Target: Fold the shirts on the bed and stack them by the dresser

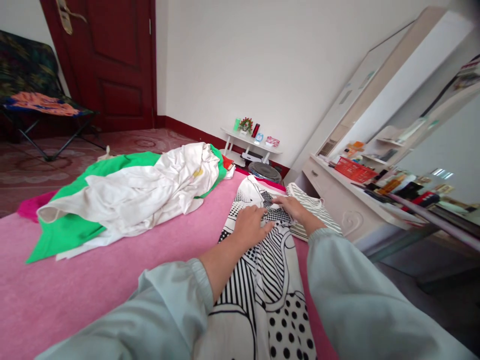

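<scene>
A white garment with bold black stripes, dots and checks (240, 277) lies lengthwise on a pink cover, running from near my body to the far edge. My left hand (249, 225) rests on its upper part, thumb apart from the fingers. Across from it, my right hand (292, 207) touches the same cloth from the right side with fingers stretched out. Between both hands the checked fabric is slightly bunched. Partly under my right forearm is a folded black-and-white striped garment (309, 202).
White clothing (150, 187) and green clothing (71, 220) are heaped on the pink cover (150, 290) at left. A dressing table (333, 197) with cosmetics and a red basket (354, 170) stands at right. Behind are a small shelf (247, 137), folding chair (33, 65) and door (120, 60).
</scene>
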### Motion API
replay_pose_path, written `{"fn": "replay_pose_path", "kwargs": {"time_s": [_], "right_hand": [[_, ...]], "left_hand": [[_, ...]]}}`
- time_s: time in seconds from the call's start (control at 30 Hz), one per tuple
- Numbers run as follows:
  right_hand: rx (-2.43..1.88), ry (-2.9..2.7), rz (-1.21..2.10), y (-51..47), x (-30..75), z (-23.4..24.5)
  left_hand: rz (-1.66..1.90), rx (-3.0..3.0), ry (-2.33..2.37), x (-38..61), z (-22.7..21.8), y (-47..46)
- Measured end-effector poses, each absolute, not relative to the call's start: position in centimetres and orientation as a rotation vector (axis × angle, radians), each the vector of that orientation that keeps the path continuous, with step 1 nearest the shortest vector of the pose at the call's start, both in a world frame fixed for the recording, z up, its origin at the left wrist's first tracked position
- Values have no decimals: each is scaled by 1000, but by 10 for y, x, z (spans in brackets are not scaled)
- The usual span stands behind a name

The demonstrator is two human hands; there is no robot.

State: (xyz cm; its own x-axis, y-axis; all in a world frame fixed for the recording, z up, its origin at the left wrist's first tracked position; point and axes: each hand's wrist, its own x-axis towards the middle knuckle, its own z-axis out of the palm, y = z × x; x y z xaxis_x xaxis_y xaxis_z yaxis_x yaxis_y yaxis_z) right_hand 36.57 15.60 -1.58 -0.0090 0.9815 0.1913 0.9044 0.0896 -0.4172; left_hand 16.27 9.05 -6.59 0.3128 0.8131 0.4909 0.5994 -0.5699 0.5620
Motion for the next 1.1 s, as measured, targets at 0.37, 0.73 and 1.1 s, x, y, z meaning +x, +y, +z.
{"fn": "replay_pose_path", "kwargs": {"time_s": [0.37,0.73,1.1], "right_hand": [[-2048,-1854,96,135,444,-10],[-2012,-1624,124,132,429,-13],[-1751,-1137,350,164,380,-22]], "left_hand": [[1252,2257,1105,162,-67,91],[1282,2134,1129,158,-58,88],[1365,894,965,156,-60,127]]}}
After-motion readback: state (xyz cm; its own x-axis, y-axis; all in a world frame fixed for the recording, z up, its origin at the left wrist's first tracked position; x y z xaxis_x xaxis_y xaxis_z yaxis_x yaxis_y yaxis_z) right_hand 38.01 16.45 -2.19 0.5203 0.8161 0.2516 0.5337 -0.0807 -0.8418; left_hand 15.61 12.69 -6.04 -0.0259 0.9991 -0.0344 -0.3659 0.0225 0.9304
